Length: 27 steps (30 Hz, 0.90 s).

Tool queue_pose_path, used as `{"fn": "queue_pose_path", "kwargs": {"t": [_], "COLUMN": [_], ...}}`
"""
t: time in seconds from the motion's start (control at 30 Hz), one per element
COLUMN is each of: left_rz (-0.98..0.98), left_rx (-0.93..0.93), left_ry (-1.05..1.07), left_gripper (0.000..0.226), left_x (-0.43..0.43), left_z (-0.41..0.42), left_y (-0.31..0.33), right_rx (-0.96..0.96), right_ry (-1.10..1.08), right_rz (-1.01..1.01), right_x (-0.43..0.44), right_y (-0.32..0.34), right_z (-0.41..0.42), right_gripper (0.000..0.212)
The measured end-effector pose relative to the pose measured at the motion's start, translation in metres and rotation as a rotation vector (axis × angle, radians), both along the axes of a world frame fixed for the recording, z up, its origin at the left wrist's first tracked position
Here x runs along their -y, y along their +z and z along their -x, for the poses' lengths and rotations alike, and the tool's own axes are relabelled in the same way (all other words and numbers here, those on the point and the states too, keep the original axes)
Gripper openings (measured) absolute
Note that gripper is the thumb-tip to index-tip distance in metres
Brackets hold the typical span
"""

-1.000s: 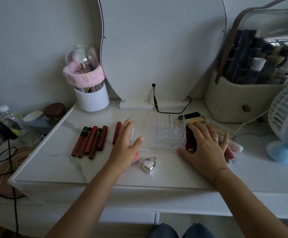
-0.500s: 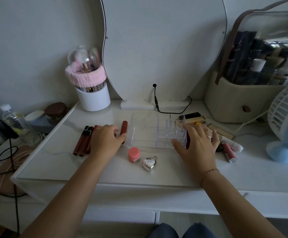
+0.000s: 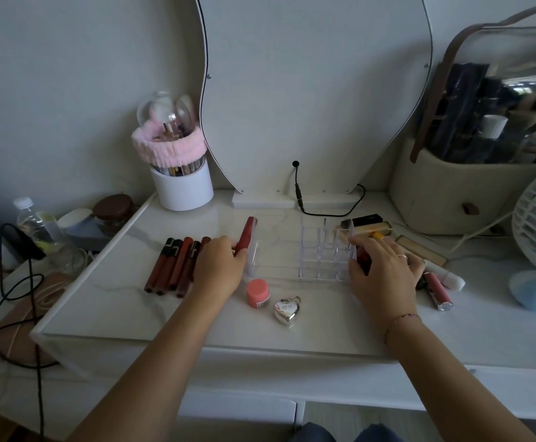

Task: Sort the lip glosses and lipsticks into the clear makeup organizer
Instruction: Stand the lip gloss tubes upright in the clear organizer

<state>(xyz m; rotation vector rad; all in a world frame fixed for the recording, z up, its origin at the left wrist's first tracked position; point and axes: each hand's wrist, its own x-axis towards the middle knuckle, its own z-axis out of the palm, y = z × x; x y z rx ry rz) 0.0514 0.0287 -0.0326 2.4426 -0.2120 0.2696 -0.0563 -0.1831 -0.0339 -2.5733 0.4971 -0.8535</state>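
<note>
Early stage: organizer (image 3: 322, 250) cells look empty. Left hand (image 3: 220, 267) grips one red gloss (image 3: 247, 232) just left of it, axis tilted, far end raised. Other glosses (image 3: 172, 266) lie left on worktop (image 3: 164, 314), axes near-far. Right hand (image 3: 384, 271) curls round a dark lipstick (image 3: 363, 261) at organizer's right wall.

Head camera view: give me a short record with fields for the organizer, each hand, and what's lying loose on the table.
Organizer: clear, compartments look empty
Left hand: grips a red lip gloss, tilted, by the organizer's left end
Right hand: pinches a dark red tube at the organizer's right side
Loose on left: row of lip glosses
Loose on right: pink gloss
In front: pink jar, silver heart
</note>
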Motion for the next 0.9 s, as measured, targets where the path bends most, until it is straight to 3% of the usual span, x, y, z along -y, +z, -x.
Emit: {"fn": "queue_pose_path", "kwargs": {"t": [0.2,0.37,0.47,0.53,0.67,0.9], "left_rz": [0.231,0.569,0.619,0.652,0.610,0.610], "left_rx": [-0.001,0.036,0.061,0.033,0.015,-0.037], "left_ry": [0.007,-0.117,-0.186,-0.214,-0.226,-0.236], "left_gripper": [0.019,0.007,0.011,0.014,0.018,0.031], "left_x": [-0.002,-0.002,-0.002,0.000,0.005,0.003], "left_z": [-0.001,0.005,0.004,0.003,0.003,0.003], "left_y": [-0.008,-0.003,0.004,0.009,0.013,0.007], "right_rx": [-0.026,-0.027,0.099,0.148,-0.017,-0.043], "right_ry": [0.011,0.011,0.145,0.318,0.657,0.750], "right_rz": [-0.047,-0.067,-0.127,-0.274,-0.639,-0.657], "right_x": [0.000,-0.001,-0.016,-0.032,-0.062,-0.067], "right_y": [0.003,0.010,0.033,0.051,0.073,0.068], "right_z": [0.000,-0.007,-0.027,-0.045,-0.076,-0.098], "right_gripper": [0.033,0.029,0.028,0.031,0.033,0.020]}}
